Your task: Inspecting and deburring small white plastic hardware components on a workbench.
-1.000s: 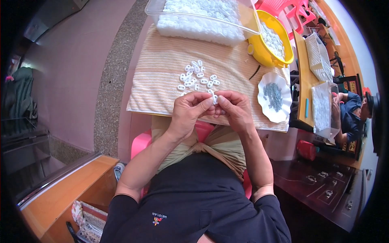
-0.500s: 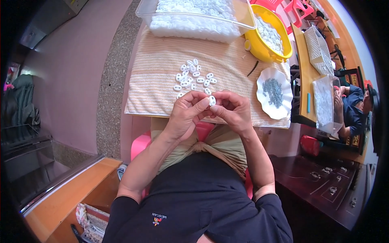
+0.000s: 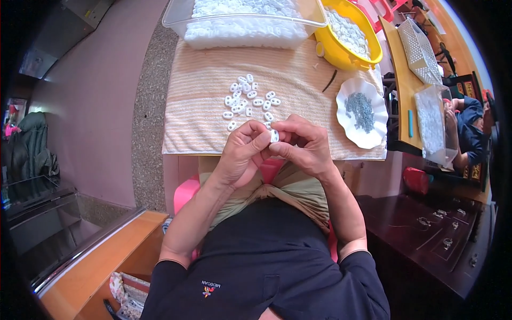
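Observation:
Between the fingertips of both hands is a small white oval plastic piece with two holes [image 3: 274, 136], held just over the table's near edge. My left hand [image 3: 238, 152] pinches it from the left with thumb and forefinger. From the right, my right hand [image 3: 306, 148] closes thumb and fingers on it; whether a smaller part is in that pinch is hidden. Beyond my hands, several similar white pieces [image 3: 252, 94] lie loosely scattered on the striped towel [image 3: 202, 130]. Right of them a white scalloped plate [image 3: 368, 140] holds a heap of small grey parts [image 3: 360, 111].
At the far side stand a clear plastic bin [image 3: 176, 22] full of white pieces and a yellow basin [image 3: 377, 53] holding more. A thin black strip [image 3: 330, 81] lies near the plate. To the right, another person [image 3: 469, 133] sits behind a clear box [image 3: 431, 125].
The white piece has turned between my fingers, and its holes show less plainly. My right fingers have shifted around it. The whole view has moved slightly.

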Demonstrator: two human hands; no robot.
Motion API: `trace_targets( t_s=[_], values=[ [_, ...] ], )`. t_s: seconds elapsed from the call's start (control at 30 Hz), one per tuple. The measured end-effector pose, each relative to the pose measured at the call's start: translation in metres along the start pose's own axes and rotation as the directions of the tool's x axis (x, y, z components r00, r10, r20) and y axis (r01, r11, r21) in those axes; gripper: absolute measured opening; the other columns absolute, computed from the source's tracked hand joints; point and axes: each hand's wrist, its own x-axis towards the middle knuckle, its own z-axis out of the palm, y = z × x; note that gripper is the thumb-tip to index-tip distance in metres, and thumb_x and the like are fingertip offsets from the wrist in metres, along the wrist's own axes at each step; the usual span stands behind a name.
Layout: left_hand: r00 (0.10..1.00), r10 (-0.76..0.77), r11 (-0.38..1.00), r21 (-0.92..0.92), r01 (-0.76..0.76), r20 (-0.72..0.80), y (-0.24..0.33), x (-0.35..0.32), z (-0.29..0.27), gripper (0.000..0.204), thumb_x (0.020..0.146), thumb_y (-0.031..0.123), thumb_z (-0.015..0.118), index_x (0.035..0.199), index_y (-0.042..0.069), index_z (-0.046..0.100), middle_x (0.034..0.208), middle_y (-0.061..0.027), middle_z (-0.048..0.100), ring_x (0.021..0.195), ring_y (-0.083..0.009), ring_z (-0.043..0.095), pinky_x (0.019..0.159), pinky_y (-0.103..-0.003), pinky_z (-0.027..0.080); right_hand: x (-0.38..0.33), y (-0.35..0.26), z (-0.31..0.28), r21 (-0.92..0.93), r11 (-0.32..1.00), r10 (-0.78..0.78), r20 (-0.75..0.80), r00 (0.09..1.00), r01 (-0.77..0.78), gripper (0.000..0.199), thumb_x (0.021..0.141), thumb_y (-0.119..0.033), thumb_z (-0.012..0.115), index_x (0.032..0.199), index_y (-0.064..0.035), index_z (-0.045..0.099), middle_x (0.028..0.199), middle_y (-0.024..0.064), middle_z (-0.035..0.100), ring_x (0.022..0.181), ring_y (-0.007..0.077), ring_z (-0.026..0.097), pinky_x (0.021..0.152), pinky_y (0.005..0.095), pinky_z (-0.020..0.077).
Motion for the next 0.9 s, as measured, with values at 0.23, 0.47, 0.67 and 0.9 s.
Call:
trace_targets(
  t_s=[0.23, 0.47, 0.67, 0.9],
  values=[
    [0.999, 0.006, 1.0, 0.001, -0.006, 0.049, -0.0021, -0.0011, -0.0062, 0.004, 0.094, 0.009, 0.06, 0.095, 0.006, 0.058, 0.1, -0.0078, 0.067, 0.093, -0.0149, 0.064, 0.085, -0.03, 0.055, 0.0016, -0.0048, 0.0014, -0.038, 0.993, -0.109, 0.008, 0.994, 0.11, 0.033, 0.074, 0.002, 0.078, 0.106, 0.0013, 0.069, 0.079, 0.0016, 0.058, 0.067, 0.0061, 0.052, 0.057, 0.0205, 0.0399],
    [1.0, -0.012, 1.0, -0.023, 0.012, 0.017, -0.0049, -0.0002, -0.0014, 0.005, 0.094, 0.01, 0.06, 0.097, 0.006, 0.059, 0.1, -0.0089, 0.067, 0.093, -0.0156, 0.064, 0.085, -0.031, 0.054, -0.0013, -0.0029, -0.0005, -0.048, 0.997, -0.067, -0.012, 0.998, 0.067, 0.032, 0.074, 0.002, 0.077, 0.105, 0.0013, 0.068, 0.08, 0.0015, 0.059, 0.068, 0.0058, 0.053, 0.057, 0.0205, 0.0402],
    [1.0, -0.017, 0.999, -0.032, 0.018, 0.024, -0.0057, 0.0006, -0.0025, 0.005, 0.094, 0.01, 0.06, 0.097, 0.006, 0.059, 0.101, -0.0096, 0.067, 0.094, -0.0162, 0.064, 0.086, -0.032, 0.054, -0.0019, -0.0018, 0.0005, -0.031, 0.999, -0.042, -0.025, 0.999, 0.041, 0.03, 0.074, 0.001, 0.077, 0.103, 0.0016, 0.069, 0.079, 0.0014, 0.059, 0.068, 0.0052, 0.053, 0.056, 0.0197, 0.04],
    [0.999, -0.013, 1.0, -0.002, 0.014, 0.043, -0.005, -0.0006, -0.0058, 0.005, 0.094, 0.009, 0.061, 0.097, 0.006, 0.059, 0.101, -0.0097, 0.067, 0.095, -0.0157, 0.064, 0.086, -0.031, 0.054, -0.0005, -0.0053, 0.0013, -0.046, 0.994, -0.097, -0.01, 0.995, 0.096, 0.03, 0.073, 0.001, 0.078, 0.101, 0.0014, 0.069, 0.076, 0.001, 0.059, 0.066, 0.0048, 0.053, 0.055, 0.0195, 0.0395]
  ],
)
